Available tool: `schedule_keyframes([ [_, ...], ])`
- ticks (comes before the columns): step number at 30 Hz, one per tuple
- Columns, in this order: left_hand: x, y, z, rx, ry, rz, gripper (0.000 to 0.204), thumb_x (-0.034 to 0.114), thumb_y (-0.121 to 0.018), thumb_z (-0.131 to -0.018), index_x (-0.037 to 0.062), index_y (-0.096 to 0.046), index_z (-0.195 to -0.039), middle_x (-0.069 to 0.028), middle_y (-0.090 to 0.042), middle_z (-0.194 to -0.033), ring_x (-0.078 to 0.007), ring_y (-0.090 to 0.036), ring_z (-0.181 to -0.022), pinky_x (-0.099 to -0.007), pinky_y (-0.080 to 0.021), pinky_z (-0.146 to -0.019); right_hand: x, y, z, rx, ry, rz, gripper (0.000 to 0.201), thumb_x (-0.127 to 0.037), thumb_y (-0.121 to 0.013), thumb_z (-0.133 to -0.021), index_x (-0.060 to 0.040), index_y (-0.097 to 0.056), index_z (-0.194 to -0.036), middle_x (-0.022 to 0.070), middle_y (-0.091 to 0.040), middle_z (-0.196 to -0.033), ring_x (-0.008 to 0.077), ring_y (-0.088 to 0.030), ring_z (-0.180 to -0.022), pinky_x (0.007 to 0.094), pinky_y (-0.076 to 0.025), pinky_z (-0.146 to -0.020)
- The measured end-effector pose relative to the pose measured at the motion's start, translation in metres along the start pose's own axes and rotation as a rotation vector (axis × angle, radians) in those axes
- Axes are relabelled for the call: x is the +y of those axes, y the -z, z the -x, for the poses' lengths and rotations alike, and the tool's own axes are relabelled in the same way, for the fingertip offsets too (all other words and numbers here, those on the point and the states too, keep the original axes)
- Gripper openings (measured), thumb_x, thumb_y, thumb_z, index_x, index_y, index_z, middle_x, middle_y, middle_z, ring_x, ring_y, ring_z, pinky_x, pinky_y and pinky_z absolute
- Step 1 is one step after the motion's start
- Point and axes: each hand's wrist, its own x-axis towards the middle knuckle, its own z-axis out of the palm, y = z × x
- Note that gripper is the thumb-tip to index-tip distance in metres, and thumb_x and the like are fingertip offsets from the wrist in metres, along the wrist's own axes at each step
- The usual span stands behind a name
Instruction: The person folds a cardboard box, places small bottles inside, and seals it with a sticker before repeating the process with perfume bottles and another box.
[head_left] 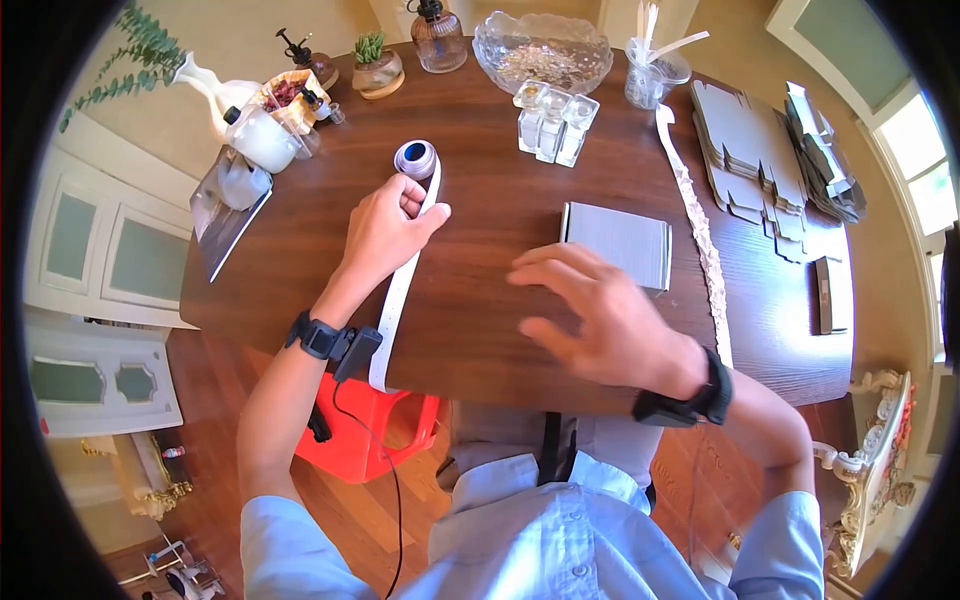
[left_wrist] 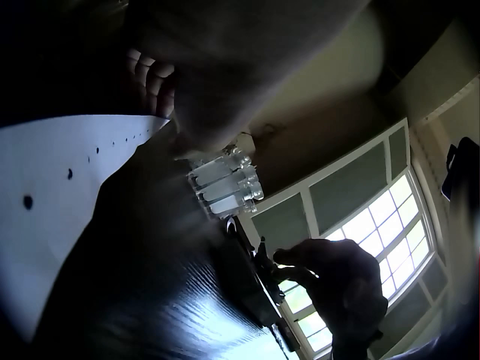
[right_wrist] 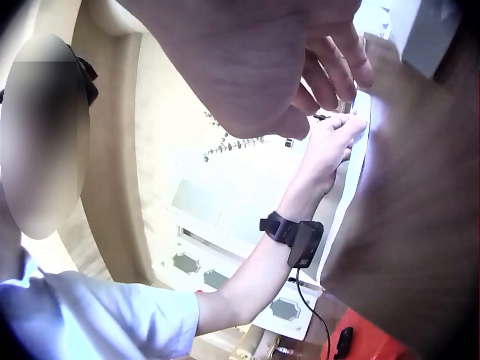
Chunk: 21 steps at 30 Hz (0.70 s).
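A white paper strip runs from a small roll toward me and hangs over the table's front edge. My left hand pinches it just below the roll, thumb lying across it. In the left wrist view the strip shows a row of dark dots leading up to the curled fingers. My right hand has its fingers spread loosely over the table, with nothing held. In the head view it overlaps the near edge of a flat grey box.
Glass bottles, a glass bowl and a cup of sticks stand at the back. Flattened grey boxes lie at right, beside a crinkled pale strip. A red stool is below the front edge.
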Motion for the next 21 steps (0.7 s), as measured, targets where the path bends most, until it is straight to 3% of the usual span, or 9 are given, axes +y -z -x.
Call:
schedule_keyframes([
  [4,-0.012,-0.004,-0.011,-0.047,0.017,0.018,0.027,0.026,-0.079,-0.086,0.0018,-0.072,-0.095,-0.0044,-0.07,-0.076,-0.0123,-0.064,-0.068,-0.03,-0.053,-0.066,0.011,-0.053,-0.048,0.121,-0.012,-0.106,0.028,-0.007,-0.071,-0.086,0.0005,-0.065,-0.113,0.0199,-0.068,-0.108,0.0399,-0.066,-0.105,0.0466,-0.055,-0.091],
  [7,-0.015,-0.005,-0.007,-0.033,0.006,0.104,0.024,0.025,-0.078,-0.086,0.0018,-0.072,-0.091,-0.0067,-0.071,-0.073,-0.0186,-0.067,-0.064,-0.0339,-0.054,-0.065,0.034,-0.084,-0.086,0.162,-0.182,-0.183,0.022,-0.005,-0.067,-0.086,0.0013,-0.064,-0.107,0.0209,-0.068,-0.106,0.042,-0.065,-0.104,0.0501,-0.053,-0.088],
  [9,-0.017,-0.005,-0.004,-0.072,-0.034,0.145,0.014,0.014,-0.074,-0.089,0.0015,-0.073,-0.094,-0.0053,-0.07,-0.072,-0.0146,-0.065,-0.063,-0.0302,-0.051,-0.061,0.055,-0.103,-0.102,0.281,-0.211,-0.098,0.019,-0.006,-0.068,-0.085,-0.0001,-0.063,-0.102,0.0184,-0.068,-0.102,0.0397,-0.064,-0.101,0.0495,-0.052,-0.088],
  [10,-0.016,-0.003,-0.002,-0.075,-0.032,0.149,0.014,0.014,-0.074,-0.089,0.0015,-0.073,-0.094,-0.0053,-0.07,-0.072,-0.0146,-0.065,-0.063,-0.0302,-0.051,-0.061,0.058,-0.106,-0.105,0.278,-0.215,-0.096,0.019,-0.006,-0.068,-0.085,-0.0001,-0.063,-0.102,0.0184,-0.068,-0.102,0.0397,-0.064,-0.101,0.0495,-0.052,-0.088],
  [12,-0.015,-0.001,0.002,-0.136,0.005,0.24,0.008,0.002,-0.07,-0.094,-0.0011,-0.073,-0.1,-0.0008,-0.07,-0.077,-0.0061,-0.062,-0.068,-0.0237,-0.048,-0.062,0.064,-0.113,-0.107,0.329,-0.131,0.148,0.02,-0.008,-0.071,-0.082,-0.0029,-0.063,-0.1,0.0156,-0.067,-0.098,0.036,-0.063,-0.096,0.0462,-0.049,-0.087],
  [15,-0.025,-0.004,0.005,-0.101,-0.066,0.32,0.009,0.001,-0.069,-0.095,-0.002,-0.073,-0.103,-0.002,-0.07,-0.084,-0.0065,-0.062,-0.071,-0.0241,-0.049,-0.063,0.059,-0.115,-0.111,0.32,-0.145,0.209,0.023,-0.005,-0.074,-0.078,-0.0055,-0.063,-0.098,0.0107,-0.069,-0.097,0.0311,-0.064,-0.096,0.0423,-0.049,-0.086],
  [21,-0.032,-0.002,0.005,-0.118,-0.107,0.351,0.009,-0.001,-0.068,-0.096,-0.0032,-0.072,-0.104,-0.0013,-0.065,-0.089,-0.006,-0.06,-0.073,-0.0237,-0.048,-0.065,0.07,-0.121,-0.117,0.346,-0.109,0.177,0.02,-0.012,-0.076,-0.081,-0.0063,-0.065,-0.097,0.0111,-0.067,-0.091,0.032,-0.063,-0.09,0.0426,-0.048,-0.082],
])
